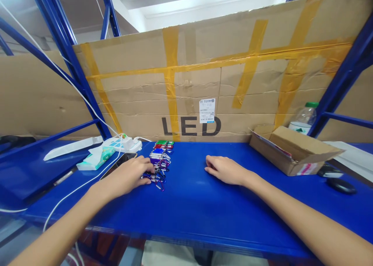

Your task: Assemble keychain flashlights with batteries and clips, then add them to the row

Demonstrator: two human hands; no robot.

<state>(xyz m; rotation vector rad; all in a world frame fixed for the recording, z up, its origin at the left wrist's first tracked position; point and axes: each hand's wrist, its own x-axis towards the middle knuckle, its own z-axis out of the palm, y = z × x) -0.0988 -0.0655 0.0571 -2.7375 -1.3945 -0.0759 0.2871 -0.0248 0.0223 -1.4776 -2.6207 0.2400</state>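
A row of small metal tubes with carabiner clips, which look like keychain flashlights, lies on the blue table. They run from green and red at the back through blue, silver and purple to dark ones in front. My left hand is at the near end of the row, thumb and fingers closed around the ends of the dark blue tubes; its fingers partly hide them. A purple carabiner sticks out there. My right hand rests on the table, right of the row, fingers curled with nothing visible in them.
On the right stand an open cardboard box, a bottle with a green cap and a black mouse. Left are a tissue pack, a power strip, a phone and a white cable. Cardboard walls the back.
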